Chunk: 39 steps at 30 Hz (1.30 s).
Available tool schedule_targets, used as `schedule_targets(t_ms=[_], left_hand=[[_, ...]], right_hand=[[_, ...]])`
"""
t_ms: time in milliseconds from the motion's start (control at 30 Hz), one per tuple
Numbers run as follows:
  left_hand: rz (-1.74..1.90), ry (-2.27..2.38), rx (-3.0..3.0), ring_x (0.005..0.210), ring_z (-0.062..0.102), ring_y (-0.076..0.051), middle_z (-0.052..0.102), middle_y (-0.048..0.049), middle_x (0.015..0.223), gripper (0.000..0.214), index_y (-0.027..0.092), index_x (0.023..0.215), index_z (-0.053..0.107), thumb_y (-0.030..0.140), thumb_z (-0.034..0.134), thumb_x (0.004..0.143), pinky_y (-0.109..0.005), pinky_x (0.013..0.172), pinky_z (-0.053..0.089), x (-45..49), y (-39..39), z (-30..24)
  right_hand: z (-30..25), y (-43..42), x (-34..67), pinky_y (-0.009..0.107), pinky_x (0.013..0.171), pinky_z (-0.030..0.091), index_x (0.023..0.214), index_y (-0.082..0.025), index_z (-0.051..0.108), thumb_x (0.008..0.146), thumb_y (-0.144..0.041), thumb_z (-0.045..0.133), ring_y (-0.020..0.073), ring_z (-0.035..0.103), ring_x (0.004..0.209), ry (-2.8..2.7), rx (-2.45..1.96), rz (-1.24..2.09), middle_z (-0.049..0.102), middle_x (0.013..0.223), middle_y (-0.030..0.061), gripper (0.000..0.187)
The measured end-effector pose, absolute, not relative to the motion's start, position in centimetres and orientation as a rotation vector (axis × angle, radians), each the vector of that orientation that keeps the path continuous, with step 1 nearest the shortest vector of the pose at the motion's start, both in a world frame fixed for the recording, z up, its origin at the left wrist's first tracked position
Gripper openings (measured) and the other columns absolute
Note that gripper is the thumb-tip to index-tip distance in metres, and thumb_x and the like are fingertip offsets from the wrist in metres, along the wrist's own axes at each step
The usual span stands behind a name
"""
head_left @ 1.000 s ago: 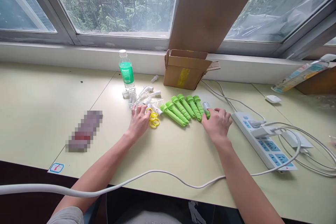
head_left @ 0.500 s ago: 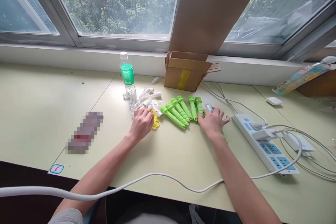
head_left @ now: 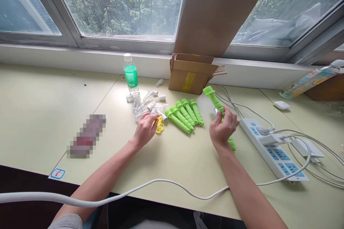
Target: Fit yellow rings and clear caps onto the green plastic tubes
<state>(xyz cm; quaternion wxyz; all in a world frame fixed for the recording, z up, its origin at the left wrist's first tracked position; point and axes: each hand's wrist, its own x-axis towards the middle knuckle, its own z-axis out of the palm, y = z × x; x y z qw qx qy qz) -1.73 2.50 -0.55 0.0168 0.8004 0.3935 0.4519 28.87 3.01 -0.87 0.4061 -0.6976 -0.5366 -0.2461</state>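
Note:
My right hand (head_left: pixel 224 127) is closed around a green ribbed plastic tube (head_left: pixel 212 94), its wider threaded end tilted up and away from the table. A small silvery piece (head_left: pixel 215 111) shows beside my right thumb; whether I hold it is unclear. Below that hand the end of a green part (head_left: pixel 232 144) shows. My left hand (head_left: pixel 146 128) reaches over yellow loops (head_left: pixel 159 126), thumb and fingertips slightly apart, beside clear plastic tubes with white ends (head_left: pixel 150 106). Several more green tubes (head_left: pixel 182 116) lie in a slanted row between my hands.
A water bottle (head_left: pixel 130 75) and an opened cardboard box (head_left: pixel 189 77) stand near the window ledge. To the right lies a power strip (head_left: pixel 274 150) with plugs and cables. A white cable (head_left: pixel 177 186) crosses in front of my forearms. A blurred object (head_left: pixel 87 136) lies left.
My right hand has picked a green tube off the right end of the row and tilted it up. My left fingers have stretched slightly rightward over the yellow loops.

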Motion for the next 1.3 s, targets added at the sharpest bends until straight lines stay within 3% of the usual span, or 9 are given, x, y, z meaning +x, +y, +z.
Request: schedule_targets(t_ms=[100, 233, 400, 533, 733, 933, 1200, 1300], left_hand=[[1.414, 1.187, 2.388, 0.085, 0.067, -0.018, 0.072, -0.0039, 0.090, 0.017, 0.021, 0.107, 0.054, 0.021, 0.053, 0.090, -0.039, 0.087, 0.050, -1.5, 2.4, -0.6], [1.381, 1.220, 2.318, 0.087, 0.067, -0.019, 0.071, -0.0038, 0.091, 0.030, 0.022, 0.112, 0.052, 0.024, 0.062, 0.084, -0.038, 0.084, 0.051, -1.3, 2.1, -0.8], [1.340, 1.266, 2.281, 0.088, 0.066, -0.019, 0.068, -0.0041, 0.096, 0.045, 0.022, 0.123, 0.046, 0.024, 0.064, 0.082, -0.036, 0.082, 0.052, -1.0, 2.2, -0.5], [1.343, 1.249, 2.244, 0.088, 0.067, -0.019, 0.069, -0.0042, 0.098, 0.039, 0.023, 0.122, 0.047, 0.022, 0.060, 0.085, -0.037, 0.084, 0.051, -0.4, 2.8, 0.3], [1.339, 1.131, 1.707, 0.087, 0.069, -0.020, 0.071, -0.0062, 0.092, 0.018, 0.020, 0.105, 0.053, 0.031, 0.054, 0.090, -0.034, 0.077, 0.055, 0.2, 3.4, 0.7], [1.244, 0.879, 1.297, 0.080, 0.070, -0.019, 0.071, -0.0084, 0.094, 0.028, 0.018, 0.103, 0.050, 0.041, 0.055, 0.089, -0.035, 0.077, 0.054, -0.1, 3.1, 0.5], [1.220, 0.879, 1.248, 0.076, 0.068, -0.018, 0.071, -0.0059, 0.091, 0.026, 0.021, 0.098, 0.042, 0.039, 0.058, 0.087, -0.027, 0.063, 0.052, -0.1, 1.9, 0.3], [1.184, 0.898, 1.324, 0.079, 0.068, -0.019, 0.070, -0.0067, 0.094, 0.022, 0.020, 0.096, 0.048, 0.040, 0.055, 0.089, -0.030, 0.065, 0.053, -0.2, 1.8, 0.0]], right_hand=[[-0.6, 2.4, 27.6, 0.041, 0.085, 0.043, 0.137, -0.006, 0.038, 0.094, -0.037, 0.042, 0.0291, 0.057, 0.098, -1.387, -1.692, -0.505, 0.058, 0.107, 0.0195, 0.053], [-0.6, 2.0, 25.9, 0.041, 0.082, 0.048, 0.128, -0.010, 0.052, 0.095, -0.037, 0.036, 0.0301, 0.055, 0.103, -1.533, -1.717, -0.359, 0.053, 0.107, 0.0194, 0.045], [-0.5, 1.0, 24.4, 0.038, 0.075, 0.053, 0.134, -0.013, 0.046, 0.091, -0.033, 0.044, 0.0276, 0.057, 0.099, -1.597, -1.540, -0.286, 0.052, 0.109, 0.0175, 0.048], [-0.8, 0.2, 23.5, 0.030, 0.055, 0.053, 0.123, -0.017, 0.056, 0.086, -0.027, 0.049, 0.0189, 0.060, 0.073, -1.755, -1.489, -0.115, 0.052, 0.107, 0.0136, 0.039], [-1.3, 0.0, 22.7, 0.026, 0.048, 0.048, 0.106, -0.019, 0.062, 0.084, -0.026, 0.054, 0.0136, 0.055, 0.057, -1.918, -1.450, -0.082, 0.059, 0.096, 0.0097, 0.025], [-1.4, 0.2, 22.8, 0.025, 0.048, 0.046, 0.103, -0.019, 0.061, 0.083, -0.024, 0.056, 0.0146, 0.059, 0.058, -2.064, -1.303, -0.155, 0.064, 0.092, 0.0082, 0.022], [-0.6, -0.4, 22.1, 0.025, 0.051, 0.042, 0.107, -0.020, 0.060, 0.083, -0.019, 0.056, 0.0142, 0.060, 0.061, -2.192, -1.149, -0.183, 0.068, 0.090, 0.0052, 0.024], [-0.5, -0.7, 21.8, 0.025, 0.050, 0.039, 0.108, -0.020, 0.061, 0.084, -0.018, 0.055, 0.0137, 0.060, 0.060, -2.223, -1.131, -0.213, 0.068, 0.086, 0.0041, 0.025]])
